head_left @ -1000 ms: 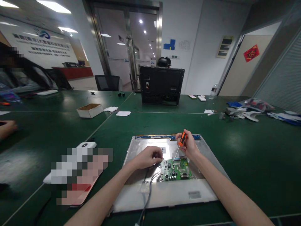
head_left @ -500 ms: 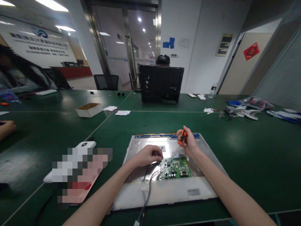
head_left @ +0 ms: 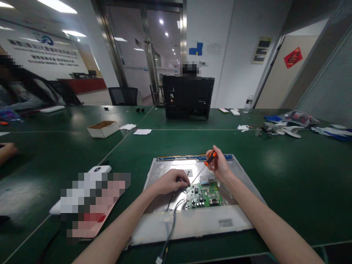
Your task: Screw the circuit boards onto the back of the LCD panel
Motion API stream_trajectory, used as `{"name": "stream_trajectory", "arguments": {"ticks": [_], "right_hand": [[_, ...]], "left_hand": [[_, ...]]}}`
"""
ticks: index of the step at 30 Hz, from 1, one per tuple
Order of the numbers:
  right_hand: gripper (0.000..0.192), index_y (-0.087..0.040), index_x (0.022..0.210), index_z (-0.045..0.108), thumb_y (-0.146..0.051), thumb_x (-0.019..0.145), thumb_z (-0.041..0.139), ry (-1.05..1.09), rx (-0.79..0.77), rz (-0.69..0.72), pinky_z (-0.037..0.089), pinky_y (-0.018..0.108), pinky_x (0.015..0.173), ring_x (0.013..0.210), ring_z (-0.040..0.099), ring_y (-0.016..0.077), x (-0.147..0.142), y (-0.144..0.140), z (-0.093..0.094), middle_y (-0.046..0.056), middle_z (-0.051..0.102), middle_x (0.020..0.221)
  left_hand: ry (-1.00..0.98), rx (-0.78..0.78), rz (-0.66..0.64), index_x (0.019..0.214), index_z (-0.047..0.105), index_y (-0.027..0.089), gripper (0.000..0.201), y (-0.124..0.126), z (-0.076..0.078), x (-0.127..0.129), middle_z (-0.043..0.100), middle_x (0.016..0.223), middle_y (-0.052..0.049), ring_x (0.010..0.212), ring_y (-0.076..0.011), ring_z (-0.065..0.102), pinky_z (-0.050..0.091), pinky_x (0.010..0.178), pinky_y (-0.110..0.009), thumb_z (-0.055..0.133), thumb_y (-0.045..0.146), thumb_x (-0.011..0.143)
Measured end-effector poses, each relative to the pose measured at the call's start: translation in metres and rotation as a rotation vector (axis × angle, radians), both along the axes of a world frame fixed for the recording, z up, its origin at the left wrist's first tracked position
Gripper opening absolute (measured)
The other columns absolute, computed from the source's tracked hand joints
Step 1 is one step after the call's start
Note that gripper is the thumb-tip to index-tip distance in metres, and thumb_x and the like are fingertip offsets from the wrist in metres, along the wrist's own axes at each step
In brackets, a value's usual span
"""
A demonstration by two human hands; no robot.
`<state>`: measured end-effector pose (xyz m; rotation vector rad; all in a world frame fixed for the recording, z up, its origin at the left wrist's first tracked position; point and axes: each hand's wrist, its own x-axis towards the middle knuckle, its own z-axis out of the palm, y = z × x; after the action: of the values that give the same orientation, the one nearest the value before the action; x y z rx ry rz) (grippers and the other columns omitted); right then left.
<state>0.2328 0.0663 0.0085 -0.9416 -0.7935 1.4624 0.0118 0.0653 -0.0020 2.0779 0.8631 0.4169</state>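
A green circuit board [head_left: 205,194] lies on the silver back of a display panel [head_left: 189,223], which has a blue board strip [head_left: 176,158] along its far edge. My right hand [head_left: 219,165] grips an orange and black screwdriver [head_left: 211,157]. Its thin shaft slants down and left, the tip near the board's far left corner. At that same corner, the thumb and fingers of my left hand [head_left: 176,182] are pinched together; whatever they hold is too small to make out. Grey cables [head_left: 174,227] run from the board's left side over the panel's near edge.
Left of the panel lie a white phone-like device [head_left: 100,169] and a pink one [head_left: 118,190], both partly blurred. Farther off are a cardboard box [head_left: 102,130], paper scraps [head_left: 142,131] and a black monitor [head_left: 188,97] with a person behind it. Another person's hand [head_left: 7,150] rests at far left.
The screwdriver has tilted more, its tip moving left from over the board to the corner by my left hand. My left hand has stayed in place.
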Motion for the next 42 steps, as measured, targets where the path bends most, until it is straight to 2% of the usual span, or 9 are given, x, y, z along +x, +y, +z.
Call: {"name": "stream_trajectory", "arguments": {"ticks": [8,15,24,28,34,38,42], "right_hand": [[0.046,-0.019,0.058,0.056,-0.062,0.072,0.063,0.006,-0.041,-0.062,0.013,0.016,0.030,0.026,0.030,0.0046,-0.004,-0.005,0.005,-0.006,0.043,0.032],[0.046,-0.018,0.059,0.058,-0.062,0.072,0.063,0.007,-0.044,-0.071,0.014,0.016,0.030,0.027,0.031,0.0048,-0.005,-0.006,0.007,-0.005,0.045,0.034],[0.048,-0.019,0.057,0.057,-0.064,0.073,0.064,0.003,-0.018,-0.097,0.015,0.017,0.030,0.027,0.031,0.0056,-0.003,-0.003,0.007,-0.004,0.044,0.033],[0.049,-0.019,0.057,0.057,-0.064,0.072,0.065,0.001,-0.021,-0.096,0.014,0.017,0.030,0.027,0.030,0.0052,-0.001,-0.003,0.007,-0.005,0.044,0.033],[0.047,-0.020,0.060,0.057,-0.064,0.074,0.063,-0.003,-0.009,-0.080,0.015,0.017,0.031,0.028,0.030,0.0056,0.003,-0.002,0.005,-0.006,0.044,0.035],[0.046,-0.020,0.060,0.057,-0.063,0.073,0.063,-0.011,-0.002,-0.074,0.015,0.018,0.031,0.028,0.029,0.0057,0.004,-0.002,0.004,-0.005,0.044,0.035],[0.045,-0.020,0.059,0.057,-0.063,0.073,0.064,-0.020,-0.008,-0.076,0.015,0.018,0.031,0.029,0.030,0.0057,0.003,-0.002,0.002,-0.005,0.045,0.035]], "left_hand": [[-0.004,-0.006,0.096,0.076,0.071,0.015,0.009,-0.001,-0.002,0.003,0.063,0.068,0.000,0.065,-0.0136,0.052,0.039,0.062,-0.023,0.064,0.021,0.075],[-0.019,-0.058,0.087,0.076,0.069,0.015,0.010,-0.002,-0.002,0.003,0.061,0.066,0.001,0.063,-0.0133,0.052,0.039,0.059,-0.022,0.066,0.024,0.073],[-0.015,-0.014,0.078,0.075,0.069,0.016,0.006,-0.002,-0.003,0.004,0.061,0.067,0.001,0.065,-0.0132,0.052,0.039,0.063,-0.023,0.066,0.020,0.074],[-0.012,-0.027,0.098,0.076,0.069,0.016,0.007,-0.003,0.002,0.003,0.063,0.069,0.001,0.066,-0.0136,0.053,0.040,0.063,-0.024,0.066,0.022,0.077],[0.004,0.034,0.137,0.078,0.069,0.015,0.010,-0.005,0.010,0.003,0.067,0.078,-0.002,0.074,-0.0162,0.058,0.043,0.069,-0.025,0.062,0.023,0.081],[0.045,0.053,0.134,0.075,0.066,0.015,0.013,-0.010,0.008,0.004,0.062,0.070,0.000,0.068,-0.0152,0.055,0.041,0.064,-0.025,0.060,0.025,0.083],[0.044,0.076,0.109,0.078,0.066,0.017,0.008,-0.015,0.002,0.004,0.063,0.074,0.000,0.071,-0.0157,0.055,0.042,0.066,-0.025,0.062,0.022,0.081]]}}
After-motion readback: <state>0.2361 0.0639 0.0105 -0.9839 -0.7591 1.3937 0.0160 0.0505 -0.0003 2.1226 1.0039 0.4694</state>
